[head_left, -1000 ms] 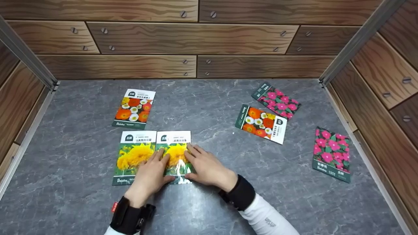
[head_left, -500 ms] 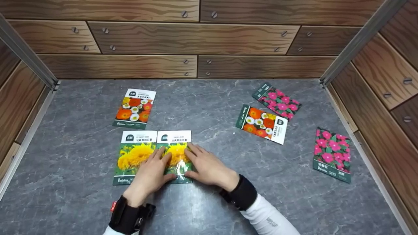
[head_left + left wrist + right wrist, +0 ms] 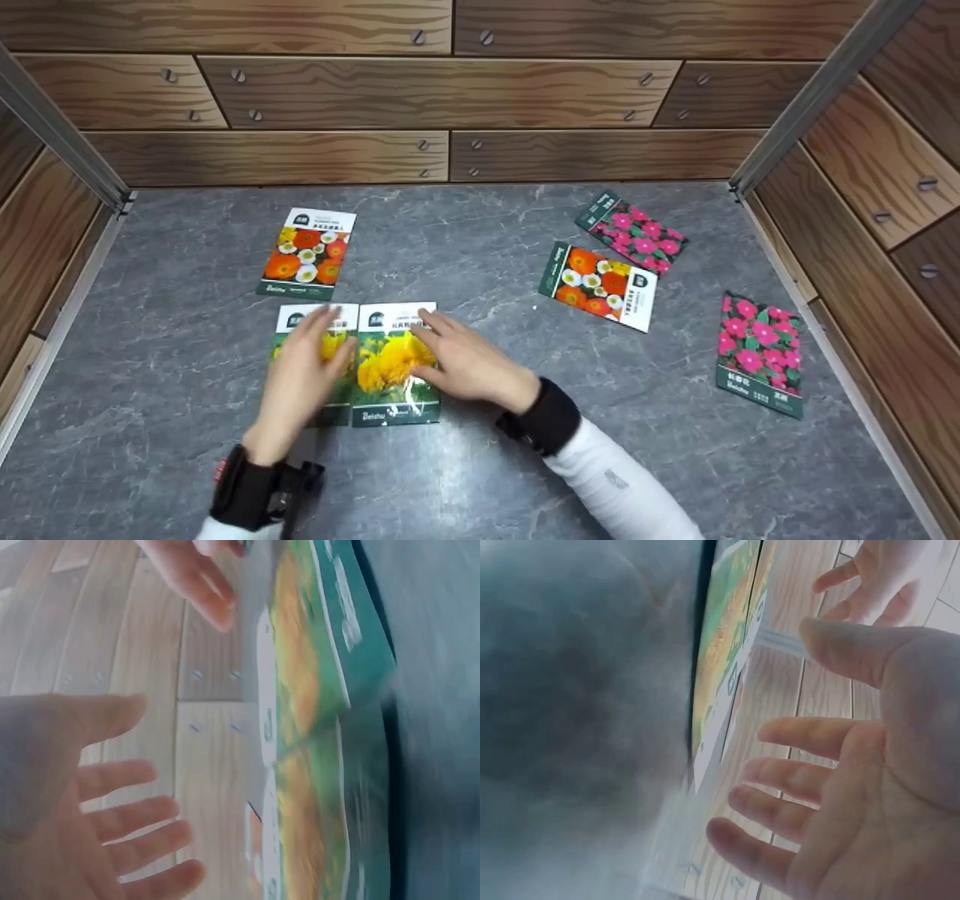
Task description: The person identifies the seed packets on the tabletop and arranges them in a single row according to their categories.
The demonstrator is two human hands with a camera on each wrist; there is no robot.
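Two seed packets with yellow sunflowers lie side by side, edges meeting. My left hand (image 3: 296,371) hovers over the left sunflower packet (image 3: 330,409) and hides much of it; in the left wrist view its fingers (image 3: 142,844) are spread and hold nothing. Over the upper right corner of the right sunflower packet (image 3: 390,375) is my right hand (image 3: 472,364). The right wrist view has its fingers (image 3: 780,814) straight and apart, raised off the packet. Both wrists wear black bands.
A poppy seed packet (image 3: 306,255) lies just behind the left sunflower packet. To the right, another poppy packet (image 3: 598,285) overlaps a pink-flowered packet (image 3: 637,232). A second pink-flowered packet (image 3: 759,352) lies near the right wall. Wood-patterned panels (image 3: 442,94) enclose the grey tabletop (image 3: 495,487).
Both hands have come up off the sunflower packets. The left hand has moved left, over the left packet, uncovering most of the right one; the right hand has shifted slightly back. The packets lie as before.
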